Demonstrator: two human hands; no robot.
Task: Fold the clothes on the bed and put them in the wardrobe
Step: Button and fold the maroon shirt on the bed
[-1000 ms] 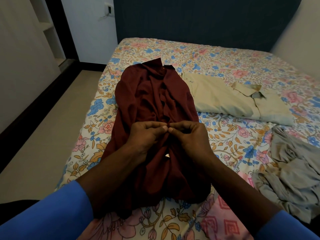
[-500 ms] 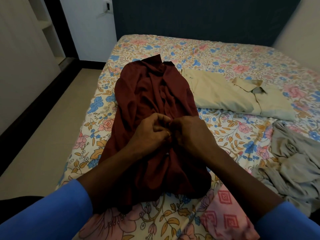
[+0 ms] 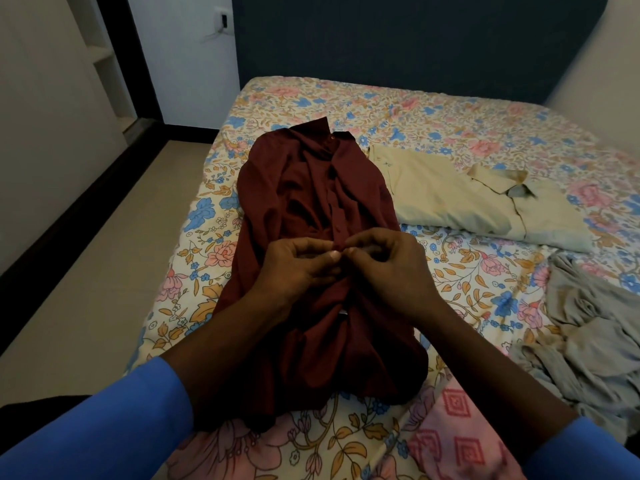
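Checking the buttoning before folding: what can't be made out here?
All head view.
- Button at the pinch: hidden behind fingertips of the left hand and right hand on the maroon shirt; fastened or not, unclear.
- Grey garment: cut off by the right edge.
- Shirt's hem: partly covered by the forearms.

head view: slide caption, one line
Left hand and right hand pinch the front of a maroon button-up shirt on a floral bedsheet, beside a beige collared shirt and crumpled grey garment.
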